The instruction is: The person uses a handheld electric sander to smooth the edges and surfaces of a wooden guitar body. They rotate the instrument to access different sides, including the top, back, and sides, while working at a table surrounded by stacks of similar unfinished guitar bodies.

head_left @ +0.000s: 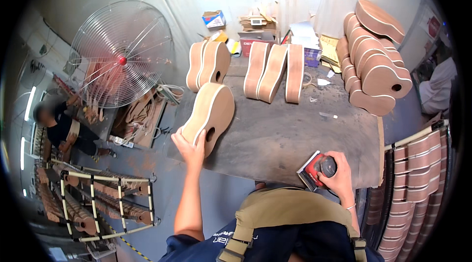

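My left hand (191, 145) grips the lower end of a small wooden guitar body (212, 112) with pale edge binding and a dark round soundhole. The body is tilted on its side over the left part of the dark worktable (275, 139). At the table's front edge on the right, my right hand (339, 173) is wrapped round a red and black power sander (319, 168). The sander is tipped, its flat pad turned to the left and away from the guitar body. Part of its grip is hidden by my fingers.
More guitar bodies stand behind on the table (273, 72), with a tall stack (378, 62) at the right. Boxes and papers (305, 38) line the wall. A large fan (123, 60) and a rack (108, 203) are to the left. Another person (69, 126) stands beyond the rack.
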Tool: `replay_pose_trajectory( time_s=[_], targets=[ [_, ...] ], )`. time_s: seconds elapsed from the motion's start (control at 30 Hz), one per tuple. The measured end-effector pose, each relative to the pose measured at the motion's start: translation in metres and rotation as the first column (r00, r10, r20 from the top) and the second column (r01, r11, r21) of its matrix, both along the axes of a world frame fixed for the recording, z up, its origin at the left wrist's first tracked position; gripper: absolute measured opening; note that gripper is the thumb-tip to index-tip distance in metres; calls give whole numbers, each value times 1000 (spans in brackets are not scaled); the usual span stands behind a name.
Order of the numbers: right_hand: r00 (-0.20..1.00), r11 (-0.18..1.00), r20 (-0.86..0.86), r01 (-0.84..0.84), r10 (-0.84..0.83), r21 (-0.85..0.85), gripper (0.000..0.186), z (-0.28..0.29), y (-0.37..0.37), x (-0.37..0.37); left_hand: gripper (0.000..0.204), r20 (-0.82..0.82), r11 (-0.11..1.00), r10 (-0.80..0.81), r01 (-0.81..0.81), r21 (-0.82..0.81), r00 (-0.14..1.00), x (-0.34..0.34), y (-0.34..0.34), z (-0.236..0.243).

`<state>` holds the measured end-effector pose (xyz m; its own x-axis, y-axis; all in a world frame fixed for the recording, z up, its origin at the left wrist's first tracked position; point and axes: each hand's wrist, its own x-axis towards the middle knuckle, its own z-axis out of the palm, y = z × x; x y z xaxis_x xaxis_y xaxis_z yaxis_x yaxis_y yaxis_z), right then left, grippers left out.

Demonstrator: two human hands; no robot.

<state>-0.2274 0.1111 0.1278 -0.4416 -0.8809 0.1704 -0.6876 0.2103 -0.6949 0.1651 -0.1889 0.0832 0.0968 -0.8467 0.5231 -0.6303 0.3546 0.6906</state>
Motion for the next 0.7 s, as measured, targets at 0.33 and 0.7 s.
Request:
replay_pose_trajectory(
  time_s=[0.33,0.7],
  targets=[
    [938,939,-97,338,-331,58,58,2,33,45,80,35,978,31,-23,-207,999,-146,-179,-68],
    [851,849,-87,523,-517,76,60,-9,59,80,92,299,956,259,-288,56,918,-184,-227,-143]
  ],
)
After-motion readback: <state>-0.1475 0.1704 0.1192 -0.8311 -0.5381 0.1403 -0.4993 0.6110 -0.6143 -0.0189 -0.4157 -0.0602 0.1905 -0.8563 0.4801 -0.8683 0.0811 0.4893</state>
